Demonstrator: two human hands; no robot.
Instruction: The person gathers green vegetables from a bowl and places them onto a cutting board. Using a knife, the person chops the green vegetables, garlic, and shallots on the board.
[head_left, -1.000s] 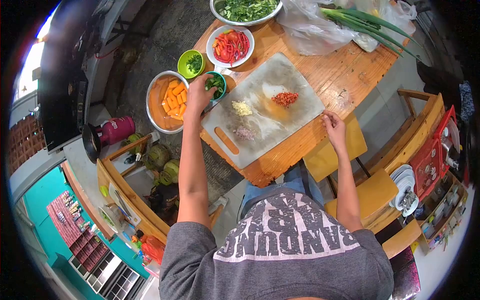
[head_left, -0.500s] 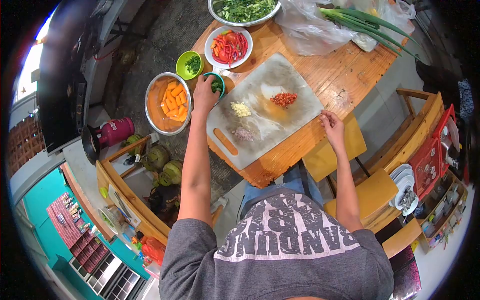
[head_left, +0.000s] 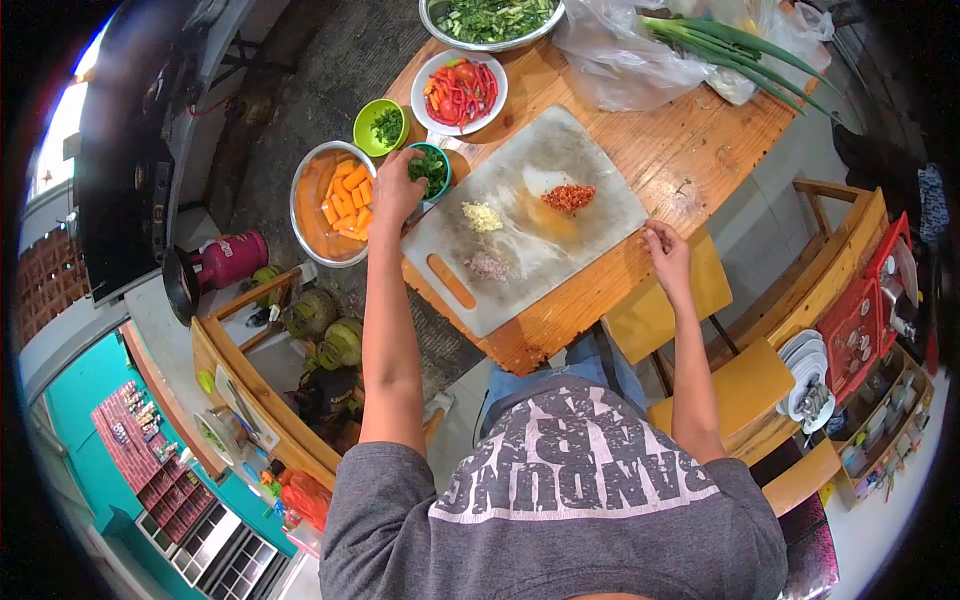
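My left hand (head_left: 398, 185) is at the left rim of a small teal bowl (head_left: 447, 170) of chopped green leaves, fingers curled against the edge. At the near right corner of the worn white cutting board (head_left: 590, 235), my right hand (head_left: 666, 252) has its thumb and fingers pinched together on the edge. Three small piles lie on the board: chopped red chili (head_left: 568, 199), minced garlic (head_left: 482, 217) and a pale pinkish chopped heap (head_left: 488, 266), perhaps shallot.
A metal bowl of orange chunks (head_left: 345, 205), a lime-green bowl (head_left: 365, 138) and a white bowl of red chilies (head_left: 462, 92) stand around the board's far left. Beyond are a bowl of cut greens (head_left: 490, 25), a plastic bag (head_left: 625, 65) and green onions (head_left: 735, 55).
My left hand has shifted slightly left and down, exposing more of the leaves in the teal bowl. My right hand stays at the board's corner.
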